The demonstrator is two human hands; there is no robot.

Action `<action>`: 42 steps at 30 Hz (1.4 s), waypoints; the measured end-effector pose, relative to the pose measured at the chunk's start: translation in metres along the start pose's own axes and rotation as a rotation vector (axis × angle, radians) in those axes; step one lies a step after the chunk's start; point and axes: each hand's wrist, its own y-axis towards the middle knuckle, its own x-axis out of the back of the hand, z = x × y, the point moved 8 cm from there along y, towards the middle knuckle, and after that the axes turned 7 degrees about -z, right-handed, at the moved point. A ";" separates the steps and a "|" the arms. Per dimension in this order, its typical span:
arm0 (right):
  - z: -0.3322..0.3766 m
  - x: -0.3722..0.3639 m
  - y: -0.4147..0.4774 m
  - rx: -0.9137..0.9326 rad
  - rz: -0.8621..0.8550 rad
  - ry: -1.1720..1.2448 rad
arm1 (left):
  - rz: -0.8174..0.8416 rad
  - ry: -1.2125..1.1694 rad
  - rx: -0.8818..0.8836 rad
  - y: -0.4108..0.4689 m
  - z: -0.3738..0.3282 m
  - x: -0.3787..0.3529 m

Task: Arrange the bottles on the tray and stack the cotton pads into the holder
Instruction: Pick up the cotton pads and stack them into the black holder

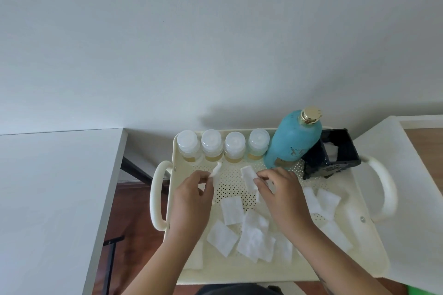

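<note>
Left hand (191,199): fingers curled; we see thumb and fingertips pinching the bent pad (215,170) by its near end, above the tray floor
Right hand (280,194): fingers curled; we see it pinching the flat pad (249,178) along its right edge
Bent pad: white, soft, seen edge-on; long axis runs from the fingers up and away toward the small bottles
Flat pad: white rectangle, face toward us; long axis points away from us, far end tipped slightly left
Loose pads (255,239): white fibrous squares, scattered and overlapping on the near half of the tray, several beside the right wrist
Tray (157,196): cream, perforated floor, rounded loop handles at left and right
Small bottles (235,145): four, clear, translucent white caps, amber liquid; upright in a row along the far rim
Blue bottle (293,141): matte turquoise, round-shouldered, gold cap (311,115); upright, just right of the row
Holder (333,153): black perforated box, far right corner, touching the blue bottle; we make out something white inside
Worktops (48,199): white, smooth, flanking the tray
</note>
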 end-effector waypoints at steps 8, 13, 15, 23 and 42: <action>-0.028 0.003 -0.006 -0.051 0.166 0.133 | -0.030 -0.279 0.343 -0.029 0.009 -0.019; -0.035 0.005 -0.011 -0.017 0.216 0.198 | -0.072 -0.269 0.346 -0.046 0.002 -0.024; -0.040 0.005 -0.013 0.022 0.249 0.137 | -0.097 -0.253 0.353 -0.052 0.000 -0.026; -0.041 0.001 -0.026 -0.121 0.378 0.316 | -0.087 -0.560 0.487 -0.074 0.002 -0.044; -0.062 -0.008 -0.058 -0.717 0.674 0.939 | -0.016 -0.681 0.425 -0.083 -0.033 -0.061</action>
